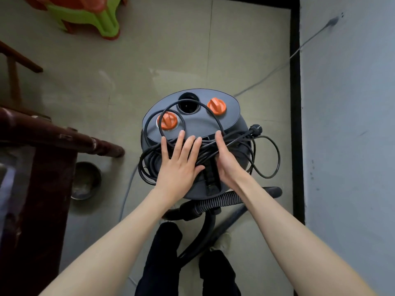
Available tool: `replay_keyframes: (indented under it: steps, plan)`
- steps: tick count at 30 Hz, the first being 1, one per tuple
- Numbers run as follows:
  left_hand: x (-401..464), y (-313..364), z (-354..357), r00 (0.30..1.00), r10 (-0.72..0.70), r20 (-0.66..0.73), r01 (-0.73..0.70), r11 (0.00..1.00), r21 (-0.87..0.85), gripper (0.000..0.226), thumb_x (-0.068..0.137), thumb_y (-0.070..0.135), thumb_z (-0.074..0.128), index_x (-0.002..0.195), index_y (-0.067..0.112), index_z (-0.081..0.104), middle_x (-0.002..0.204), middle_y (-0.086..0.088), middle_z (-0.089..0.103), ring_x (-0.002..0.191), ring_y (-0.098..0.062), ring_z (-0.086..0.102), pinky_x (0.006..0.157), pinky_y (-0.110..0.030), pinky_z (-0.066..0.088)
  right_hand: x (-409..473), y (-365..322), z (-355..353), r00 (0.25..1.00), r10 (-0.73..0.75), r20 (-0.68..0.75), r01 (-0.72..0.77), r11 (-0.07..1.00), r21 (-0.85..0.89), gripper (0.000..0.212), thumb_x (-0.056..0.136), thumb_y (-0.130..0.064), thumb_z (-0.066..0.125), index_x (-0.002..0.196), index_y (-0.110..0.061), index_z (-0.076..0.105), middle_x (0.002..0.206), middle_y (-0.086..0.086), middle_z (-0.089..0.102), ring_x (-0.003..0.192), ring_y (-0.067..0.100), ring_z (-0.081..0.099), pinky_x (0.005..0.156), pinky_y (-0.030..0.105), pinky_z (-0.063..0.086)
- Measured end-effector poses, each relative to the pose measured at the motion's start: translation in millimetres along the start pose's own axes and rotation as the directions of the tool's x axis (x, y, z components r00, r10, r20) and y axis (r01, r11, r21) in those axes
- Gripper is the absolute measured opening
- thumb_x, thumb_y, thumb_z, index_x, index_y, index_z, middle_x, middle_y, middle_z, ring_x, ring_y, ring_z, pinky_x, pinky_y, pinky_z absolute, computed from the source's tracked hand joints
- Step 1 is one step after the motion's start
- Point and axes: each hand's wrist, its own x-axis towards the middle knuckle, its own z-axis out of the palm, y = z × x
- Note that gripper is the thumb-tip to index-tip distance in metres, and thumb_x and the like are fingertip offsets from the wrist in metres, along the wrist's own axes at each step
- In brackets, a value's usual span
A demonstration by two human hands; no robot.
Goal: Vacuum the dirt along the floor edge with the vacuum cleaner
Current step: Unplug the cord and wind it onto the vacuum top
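The vacuum (192, 142) sits on the floor (106, 82) right under my hands. My left hand (179, 165) lies flat with fingers spread on the pile of cord (213, 149) on top. My right hand (225, 161) is beside it, fingers tucked round the same cord. The cord is all loops. If I pull fast, I think it could knot up, or catch on the orange knob (168, 121) just past my left fingers. The plug (254, 127) hangs past my right hand and could swing and bang. The hose (215, 204) lies near my feet, so I could trip on it.
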Motion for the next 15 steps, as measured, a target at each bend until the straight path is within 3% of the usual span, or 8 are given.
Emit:
replay_keyframes:
  steps: [3, 6, 10, 15]
  plan:
    - [1, -4, 0, 1.000, 0.026, 0.001, -0.026, 0.999, 0.022, 0.070, 0.085, 0.044, 0.056, 0.139, 0.002, 0.043, 0.137, -0.016, 0.052, 0.134, -0.037, 0.039, 0.101, -0.069, 0.025, 0, -5, -1, 0.999, 0.045, 0.024, -0.044, 0.999, -0.032, 0.090, 0.057, -0.079, 0.069, 0.119, -0.014, 0.068, 0.118, 0.005, 0.071, 0.113, 0.017, 0.065, 0.106, 0.039, 0.044]
    - [3, -9, 1, 0.999, 0.038, -0.025, -0.038, 0.999, 0.018, 0.072, 0.084, 0.046, 0.056, 0.139, 0.003, 0.043, 0.137, -0.014, 0.052, 0.134, -0.035, 0.040, 0.101, -0.068, 0.027, -1, -10, 0, 0.996, 0.083, 0.019, -0.083, 0.996, -0.036, 0.102, 0.049, -0.077, 0.072, 0.123, -0.007, 0.065, 0.118, 0.009, 0.070, 0.112, 0.020, 0.066, 0.106, 0.040, 0.045]
    - [3, -12, 2, 0.999, 0.009, -0.050, -0.009, 1.000, 0.000, 0.076, 0.083, 0.053, 0.051, 0.138, 0.001, 0.044, 0.140, -0.013, 0.050, 0.134, -0.030, 0.041, 0.104, -0.064, 0.027, -3, -12, 1, 0.996, 0.088, -0.006, -0.088, 0.992, -0.091, 0.094, 0.057, -0.075, 0.064, 0.119, -0.004, 0.066, 0.115, 0.010, 0.071, 0.109, 0.019, 0.067, 0.106, 0.040, 0.045]
    - [5, -17, 4, 0.997, 0.011, -0.077, -0.010, 1.000, 0.007, 0.078, 0.080, 0.057, 0.055, 0.136, 0.002, 0.049, 0.139, -0.012, 0.051, 0.133, -0.030, 0.043, 0.106, -0.061, 0.029, -2, -16, 7, 0.992, 0.089, -0.094, -0.106, 0.973, -0.206, 0.063, 0.085, -0.073, 0.042, 0.099, -0.019, 0.072, 0.106, 0.002, 0.075, 0.105, 0.015, 0.068, 0.102, 0.038, 0.048]
